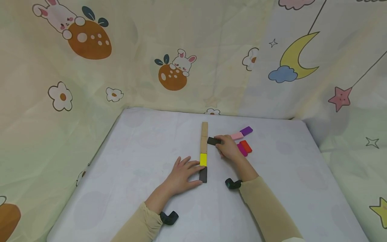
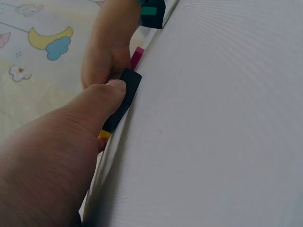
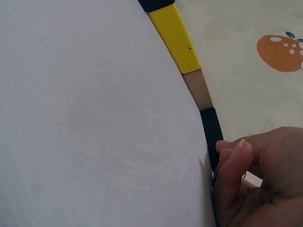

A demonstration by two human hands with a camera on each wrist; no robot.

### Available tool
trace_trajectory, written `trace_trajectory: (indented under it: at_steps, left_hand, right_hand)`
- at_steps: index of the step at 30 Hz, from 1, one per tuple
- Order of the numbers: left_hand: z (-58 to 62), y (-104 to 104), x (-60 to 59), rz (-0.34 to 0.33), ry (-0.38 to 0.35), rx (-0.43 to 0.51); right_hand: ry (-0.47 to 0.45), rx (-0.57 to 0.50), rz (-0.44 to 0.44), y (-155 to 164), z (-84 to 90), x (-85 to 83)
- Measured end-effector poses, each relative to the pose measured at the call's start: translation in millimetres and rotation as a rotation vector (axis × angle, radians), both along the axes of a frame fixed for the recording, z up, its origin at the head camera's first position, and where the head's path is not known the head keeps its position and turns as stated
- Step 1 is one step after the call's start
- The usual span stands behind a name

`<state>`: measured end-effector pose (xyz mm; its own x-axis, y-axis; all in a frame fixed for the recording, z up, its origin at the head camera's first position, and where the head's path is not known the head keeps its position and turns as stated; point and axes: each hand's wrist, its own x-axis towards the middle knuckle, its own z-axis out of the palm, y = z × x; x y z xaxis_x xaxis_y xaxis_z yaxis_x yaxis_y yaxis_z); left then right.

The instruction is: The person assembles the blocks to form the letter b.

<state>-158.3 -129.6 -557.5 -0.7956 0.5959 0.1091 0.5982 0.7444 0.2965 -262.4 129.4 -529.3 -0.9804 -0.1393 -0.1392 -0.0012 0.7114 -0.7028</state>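
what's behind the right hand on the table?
Behind the right hand lie a pink block, purple block, red block and magenta block; the hand covers part of the magenta one.

a pink block point(image 1: 237, 135) and a purple block point(image 1: 246, 130) are lying end to end on the white table point(image 1: 145, 148); a magenta block point(image 1: 242, 150) and red block point(image 1: 246, 146) are sitting side by side nearby, cartoon-print curtains point(image 1: 90, 67) hanging behind.

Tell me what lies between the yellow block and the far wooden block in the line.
One more wooden block lies between the yellow block and the far wooden block. The right hand holds a black block beside it. The head view shows this.
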Motion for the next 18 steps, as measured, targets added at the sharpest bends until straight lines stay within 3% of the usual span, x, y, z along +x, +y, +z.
trace_trajectory:
  at_steps: [18]
  left_hand:
    - [1.1,0.0,0.9,-0.001,-0.004,0.01]
  right_hand:
    - [0.0,0.003,-0.005,0.1,-4.5,-1.0]
